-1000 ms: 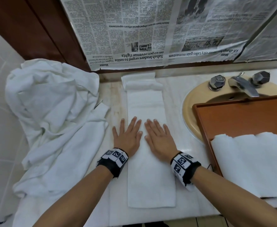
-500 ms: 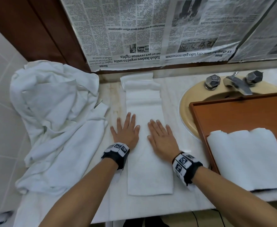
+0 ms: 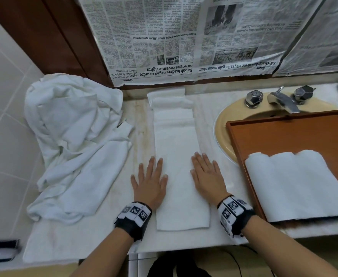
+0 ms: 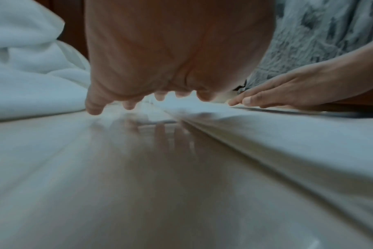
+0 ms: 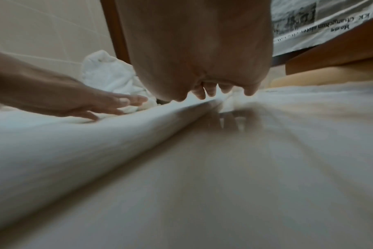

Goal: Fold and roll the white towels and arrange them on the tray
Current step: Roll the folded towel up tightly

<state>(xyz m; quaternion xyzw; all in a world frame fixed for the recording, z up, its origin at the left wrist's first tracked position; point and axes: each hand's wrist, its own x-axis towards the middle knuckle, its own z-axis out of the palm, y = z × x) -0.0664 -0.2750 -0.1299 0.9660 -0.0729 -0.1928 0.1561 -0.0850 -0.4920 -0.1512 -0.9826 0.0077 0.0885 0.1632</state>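
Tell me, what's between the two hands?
In the head view, a strip of the folded towel lies flat between the left hand and right hand.

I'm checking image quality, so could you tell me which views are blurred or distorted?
Head view: sharp, wide-angle bending at the edges, folded towel evenly lit. Left wrist view: countertop streaked with blur. Right wrist view: the same streaking, dim foreground.

The head camera looked steeply down over the surface (image 3: 108,232). Each wrist camera sat low, skimming forward beneath its palm; both shared the folded towel (image 3: 180,160) and the opposite hand.
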